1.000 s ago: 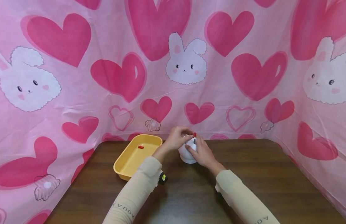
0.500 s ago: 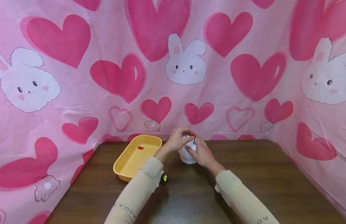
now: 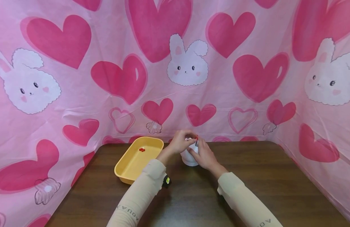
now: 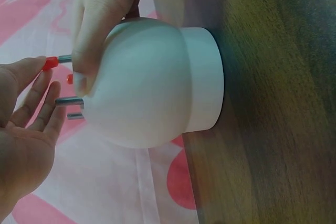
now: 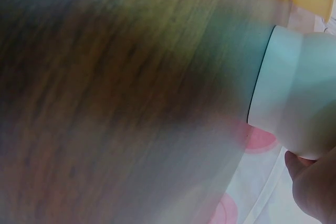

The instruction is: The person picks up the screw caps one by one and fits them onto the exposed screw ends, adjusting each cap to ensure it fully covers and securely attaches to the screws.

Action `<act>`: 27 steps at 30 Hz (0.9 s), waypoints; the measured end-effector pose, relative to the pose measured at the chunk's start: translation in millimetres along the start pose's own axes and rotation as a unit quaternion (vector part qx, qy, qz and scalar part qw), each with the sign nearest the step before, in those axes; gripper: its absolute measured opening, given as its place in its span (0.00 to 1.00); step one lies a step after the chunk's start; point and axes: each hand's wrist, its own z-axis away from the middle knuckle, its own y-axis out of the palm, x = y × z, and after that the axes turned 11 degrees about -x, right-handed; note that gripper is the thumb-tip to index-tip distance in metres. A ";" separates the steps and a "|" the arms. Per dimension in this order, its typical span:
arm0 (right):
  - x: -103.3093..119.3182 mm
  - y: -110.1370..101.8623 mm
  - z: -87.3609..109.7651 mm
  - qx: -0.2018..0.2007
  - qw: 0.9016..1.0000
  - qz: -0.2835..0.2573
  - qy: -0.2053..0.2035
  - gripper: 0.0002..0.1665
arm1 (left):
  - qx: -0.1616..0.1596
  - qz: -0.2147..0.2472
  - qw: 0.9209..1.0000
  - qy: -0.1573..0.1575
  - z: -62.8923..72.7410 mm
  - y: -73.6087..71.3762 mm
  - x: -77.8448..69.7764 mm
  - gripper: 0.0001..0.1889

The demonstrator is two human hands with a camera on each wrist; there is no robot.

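Observation:
A white rounded body (image 4: pixel 142 82) with a flat collar stands on the table, and several metal pegs (image 4: pixel 69 101) stick out of its top. At the end of one peg, my left hand (image 3: pixel 179 142) pinches a small red cap (image 4: pixel 50 63) between thumb and finger. Another red cap (image 4: pixel 70 79) shows beside the right thumb. My right hand (image 3: pixel 206 156) holds the white body from the right side, thumb near the top by the pegs. In the right wrist view, only part of the right hand (image 5: pixel 315 184) shows against the body.
A yellow tray (image 3: pixel 118 170) stands to the left, with two red caps (image 3: pixel 142 149) lying in it. A black device (image 3: pixel 167 181) sits at the left wrist. The brown wooden table (image 3: pixel 248 176) ends at a pink patterned cloth (image 3: pixel 220 82) behind.
The left fingertips have shifted slightly right and down over the top of the white body, and now hide more of the red cap. The right hand keeps its hold.

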 end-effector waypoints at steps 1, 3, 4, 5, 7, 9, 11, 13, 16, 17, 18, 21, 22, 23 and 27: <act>-0.3 0.2 0.0 0.000 1.000 0.000 0.000 0.52 | 0.001 0.001 1.000 -0.001 0.1 0.2 0.2 0.10; -0.3 0.3 -0.1 0.000 1.000 -0.001 0.000 0.52 | 0.002 0.003 1.000 -0.002 0.2 0.9 0.8 0.10; -0.5 0.3 -0.1 -0.001 1.000 -0.001 -0.002 0.51 | 0.003 0.005 1.000 -0.002 0.1 1.2 1.1 0.10; -0.5 0.4 -0.1 -0.001 1.000 -0.001 -0.003 0.51 | 0.004 0.006 1.000 -0.003 0.1 1.6 1.5 0.10; -0.6 0.4 0.1 -0.001 1.000 0.000 -0.003 0.51 | 0.006 0.007 1.000 -0.005 0.3 2.5 2.0 0.10; -0.9 0.5 0.1 0.000 1.000 0.000 -0.003 0.51 | 0.008 0.008 1.000 -0.006 0.4 3.1 2.3 0.10; -1.3 0.8 0.1 -0.001 1.000 0.001 -0.003 0.51 | 0.008 0.010 1.000 -0.008 0.8 3.9 2.5 0.10; -1.7 1.3 0.1 -0.003 1.000 0.000 -0.005 0.51 | 0.008 0.011 1.000 -0.007 0.8 4.5 3.1 0.09; -2.5 1.9 0.3 -0.008 1.000 -0.001 -0.011 0.50 | 0.007 0.012 1.000 -0.006 1.3 5.6 3.6 0.09; -2.7 2.2 0.4 -0.011 1.000 -0.002 -0.014 0.49 | 0.007 0.010 1.000 -0.005 1.5 6.1 3.8 0.09; -3.0 2.6 0.5 -0.014 1.000 -0.002 -0.018 0.49 | 0.007 0.008 1.000 -0.003 1.6 6.5 4.1 0.09; -3.4 3.0 0.7 -0.022 0.999 -0.004 -0.028 0.48 | 0.011 -0.005 1.000 0.001 2.8 7.3 4.4 0.09; -3.5 3.2 0.7 -0.023 0.999 -0.005 -0.031 0.48 | 0.014 -0.009 1.000 0.003 3.1 7.5 4.6 0.09; -3.6 3.3 0.6 -0.024 0.999 -0.004 -0.033 0.48 | 0.016 -0.013 1.000 0.006 3.3 7.6 4.8 0.08; -3.4 3.2 0.5 -0.030 0.999 0.004 -0.043 0.47 | 0.022 -0.021 1.000 0.009 3.8 7.0 3.9 0.08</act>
